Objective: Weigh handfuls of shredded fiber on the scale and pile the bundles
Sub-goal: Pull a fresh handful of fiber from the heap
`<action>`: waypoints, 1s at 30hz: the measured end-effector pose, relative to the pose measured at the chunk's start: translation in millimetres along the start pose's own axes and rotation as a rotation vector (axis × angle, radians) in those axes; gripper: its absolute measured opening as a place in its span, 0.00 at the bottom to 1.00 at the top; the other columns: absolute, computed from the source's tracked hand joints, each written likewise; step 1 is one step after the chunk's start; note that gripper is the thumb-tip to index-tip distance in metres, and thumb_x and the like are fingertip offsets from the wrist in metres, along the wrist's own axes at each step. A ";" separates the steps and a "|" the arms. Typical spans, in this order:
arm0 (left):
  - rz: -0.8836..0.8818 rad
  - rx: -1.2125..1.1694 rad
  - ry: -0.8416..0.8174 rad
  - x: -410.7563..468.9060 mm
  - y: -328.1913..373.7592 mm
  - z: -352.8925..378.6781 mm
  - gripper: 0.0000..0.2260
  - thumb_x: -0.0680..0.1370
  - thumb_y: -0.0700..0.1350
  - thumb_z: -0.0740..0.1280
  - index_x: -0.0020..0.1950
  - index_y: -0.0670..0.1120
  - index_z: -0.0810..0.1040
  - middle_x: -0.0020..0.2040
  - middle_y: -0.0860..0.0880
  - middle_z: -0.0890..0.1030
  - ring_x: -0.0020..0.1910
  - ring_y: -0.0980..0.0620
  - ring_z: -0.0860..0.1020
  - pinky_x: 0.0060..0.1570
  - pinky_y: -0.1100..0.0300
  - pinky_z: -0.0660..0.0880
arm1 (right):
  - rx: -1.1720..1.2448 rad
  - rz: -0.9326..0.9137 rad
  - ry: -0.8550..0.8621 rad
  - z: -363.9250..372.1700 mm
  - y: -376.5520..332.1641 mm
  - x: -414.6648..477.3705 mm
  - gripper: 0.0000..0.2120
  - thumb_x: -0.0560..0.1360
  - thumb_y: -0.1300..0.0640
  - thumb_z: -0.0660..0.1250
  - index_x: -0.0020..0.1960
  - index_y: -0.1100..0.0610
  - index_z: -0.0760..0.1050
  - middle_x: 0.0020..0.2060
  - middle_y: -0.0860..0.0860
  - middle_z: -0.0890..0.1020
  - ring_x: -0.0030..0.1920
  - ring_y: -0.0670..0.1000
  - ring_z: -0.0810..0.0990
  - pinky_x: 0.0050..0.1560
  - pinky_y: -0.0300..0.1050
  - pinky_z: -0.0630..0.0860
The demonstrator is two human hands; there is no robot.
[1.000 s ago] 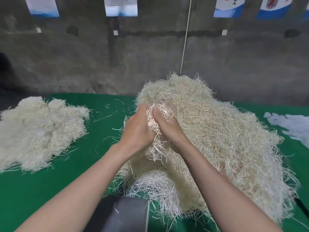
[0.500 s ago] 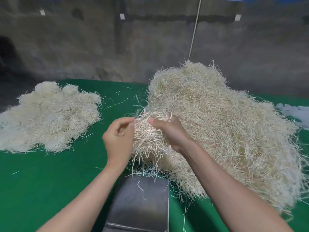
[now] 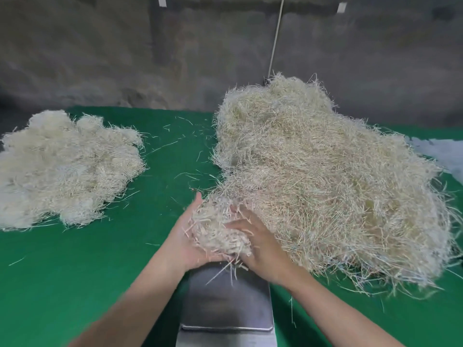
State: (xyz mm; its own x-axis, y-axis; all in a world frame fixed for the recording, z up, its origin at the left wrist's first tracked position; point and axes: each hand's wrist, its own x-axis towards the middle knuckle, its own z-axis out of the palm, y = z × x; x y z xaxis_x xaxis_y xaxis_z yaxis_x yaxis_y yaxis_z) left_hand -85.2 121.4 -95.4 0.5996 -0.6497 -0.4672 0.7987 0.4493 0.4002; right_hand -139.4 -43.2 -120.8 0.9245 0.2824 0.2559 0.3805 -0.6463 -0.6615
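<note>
Head view, single frame, some motion blur on the hands.

The handful of fiber (image 3: 220, 229) is off the table, held between both hands above the far edge of the scale pan (image 3: 225, 301). It is an oblong clump. Its long axis runs near-to-far, with the far end leaning slightly left and lying against the near-left fringe of the large heap (image 3: 325, 184); I cannot tell whether it is fully separated there. The strands inside are tangled with no common direction. A few loose ones hang from the near end, pointing down at the pan.

The left hand (image 3: 185, 241) cradles the clump from below and from the left, palm turned toward it, fingers fairly straight and reaching away from the person. The right hand (image 3: 260, 251) lies over the top and right side, fingers spread and curled into the strands.

The scale pan is bare metal and rectangular, its long axis toward the person, with nothing resting on it.

The large heap sits on the green table cover (image 3: 75, 271) right of centre, its bulk spreading rightward. The pile of bundles (image 3: 67, 169), paler, lies at the left, well apart from the hands. Stray strands are scattered on the cover between them.

A white patch (image 3: 441, 151) shows at the far right edge; what it is I cannot tell. A thin white cord (image 3: 275, 36) runs down the grey wall behind the heap.
</note>
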 end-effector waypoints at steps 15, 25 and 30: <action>0.539 0.741 0.058 16.5 -50.7 -56.1 0.21 0.62 0.46 0.73 0.54 0.45 0.78 0.42 0.42 0.81 0.39 0.43 0.81 0.35 0.52 0.78 | 0.330 0.366 -0.058 -3.1 -16.3 -0.1 0.21 0.72 0.29 0.51 0.64 0.28 0.60 0.71 0.34 0.62 0.73 0.45 0.58 0.71 0.53 0.61; 0.473 0.899 0.297 6.5 -57.3 -53.7 0.30 0.73 0.33 0.67 0.73 0.50 0.64 0.63 0.42 0.72 0.59 0.48 0.77 0.51 0.66 0.77 | 0.535 0.559 0.027 33.0 -2.0 -42.6 0.27 0.68 0.37 0.69 0.60 0.25 0.57 0.60 0.24 0.58 0.56 0.21 0.60 0.58 0.35 0.69; 0.371 1.121 0.062 -5.8 -20.8 -55.5 0.27 0.74 0.58 0.65 0.71 0.68 0.59 0.66 0.65 0.64 0.61 0.65 0.69 0.55 0.60 0.72 | 0.506 0.684 0.058 14.9 18.2 -35.4 0.42 0.67 0.41 0.70 0.75 0.45 0.53 0.76 0.46 0.53 0.74 0.50 0.55 0.72 0.52 0.57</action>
State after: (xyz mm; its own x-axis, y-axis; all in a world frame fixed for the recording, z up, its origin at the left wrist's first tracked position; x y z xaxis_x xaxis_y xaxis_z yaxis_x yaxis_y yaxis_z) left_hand -102.5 149.8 -144.9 0.8118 -0.5480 -0.2017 0.1034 -0.2050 0.9733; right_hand -165.5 -54.4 -152.4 0.9522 -0.1007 -0.2884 -0.3050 -0.2631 -0.9153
